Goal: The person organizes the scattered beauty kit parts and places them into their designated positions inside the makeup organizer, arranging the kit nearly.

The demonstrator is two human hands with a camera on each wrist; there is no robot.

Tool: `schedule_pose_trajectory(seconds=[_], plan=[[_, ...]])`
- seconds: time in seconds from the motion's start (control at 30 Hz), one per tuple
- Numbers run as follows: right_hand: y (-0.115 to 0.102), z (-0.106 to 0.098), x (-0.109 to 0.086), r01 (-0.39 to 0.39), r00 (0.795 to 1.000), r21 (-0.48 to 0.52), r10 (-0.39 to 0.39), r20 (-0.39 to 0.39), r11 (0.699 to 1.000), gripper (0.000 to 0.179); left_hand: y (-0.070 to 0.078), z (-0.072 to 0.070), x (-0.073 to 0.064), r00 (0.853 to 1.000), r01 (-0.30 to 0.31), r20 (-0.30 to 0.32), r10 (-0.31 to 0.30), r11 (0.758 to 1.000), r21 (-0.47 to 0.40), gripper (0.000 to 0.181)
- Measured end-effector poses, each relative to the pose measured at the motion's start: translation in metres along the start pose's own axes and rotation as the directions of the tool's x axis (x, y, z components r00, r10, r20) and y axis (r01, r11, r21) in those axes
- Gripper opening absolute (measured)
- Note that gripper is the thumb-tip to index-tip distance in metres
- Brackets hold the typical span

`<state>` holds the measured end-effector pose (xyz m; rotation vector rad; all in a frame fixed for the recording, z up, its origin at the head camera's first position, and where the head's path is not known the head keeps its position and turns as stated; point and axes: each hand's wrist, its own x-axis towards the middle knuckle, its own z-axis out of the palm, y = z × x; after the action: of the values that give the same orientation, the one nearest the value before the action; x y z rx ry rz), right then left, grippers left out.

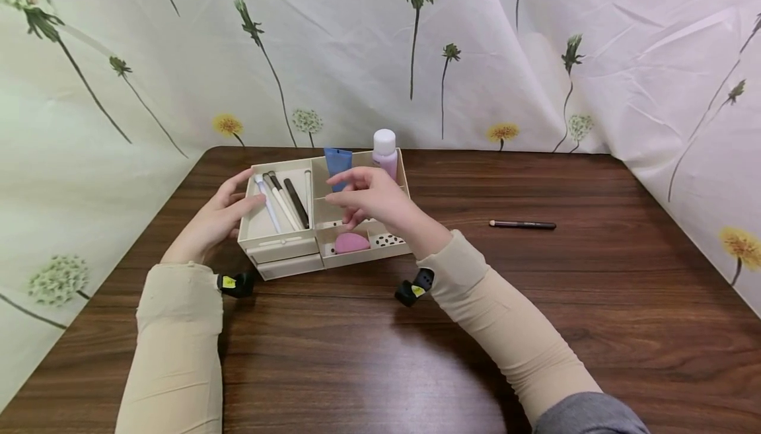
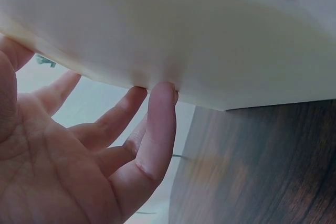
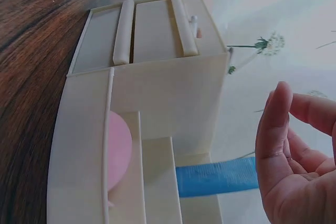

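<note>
A cream makeup organizer (image 1: 285, 249) stands on the table with several makeup brushes (image 1: 285, 203) in its top left tray. My left hand (image 1: 217, 219) holds its left end, thumb over the tray rim, fingertips on the side wall (image 2: 173, 30). Above the middle compartments hovers my right hand (image 1: 377, 199), thumb and index finger apart with nothing between them. Behind it, a blue tube (image 1: 338, 160) stands in a back compartment, beside a lilac bottle (image 1: 385, 153) with a white cap. A pink makeup sponge (image 1: 352, 243) sits in the front compartment.
One dark makeup brush (image 1: 523, 224) lies on the wooden table (image 1: 565, 302), right of the organizer. A black-spotted item (image 1: 388, 240) is in the front right compartment. White flowered cloth (image 1: 357, 57) hangs behind the table's back edge.
</note>
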<state>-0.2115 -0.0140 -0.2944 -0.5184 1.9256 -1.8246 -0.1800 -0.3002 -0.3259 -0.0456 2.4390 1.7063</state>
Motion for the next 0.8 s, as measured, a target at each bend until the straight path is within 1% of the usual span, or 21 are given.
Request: schedule_pose_trajectory(seconds=[0.17,0.37,0.57,0.8], plan=[[0.004,-0.010,-0.016,0.012,1.000,0.046,-0.011,-0.021,0.999,0.037,-0.001,-0.002,0.000,1.000,0.004,0.004,-0.004,1.000,0.003,0.078],[0.011,-0.020,-0.032,0.022,0.998,0.093,-0.017,-0.055,0.995,0.035,0.000,-0.003,0.000,1.000,0.004,0.000,-0.004,1.000,0.030,0.078],[0.014,-0.027,-0.042,0.038,0.997,0.096,-0.032,-0.070,0.995,0.032,0.000,-0.002,-0.001,1.000,0.003,0.005,-0.003,1.000,0.024,0.078],[0.012,-0.038,-0.053,0.062,0.995,0.099,-0.054,-0.085,0.993,0.031,-0.001,-0.001,0.000,1.000,0.003,0.009,-0.003,1.000,0.014,0.079]])
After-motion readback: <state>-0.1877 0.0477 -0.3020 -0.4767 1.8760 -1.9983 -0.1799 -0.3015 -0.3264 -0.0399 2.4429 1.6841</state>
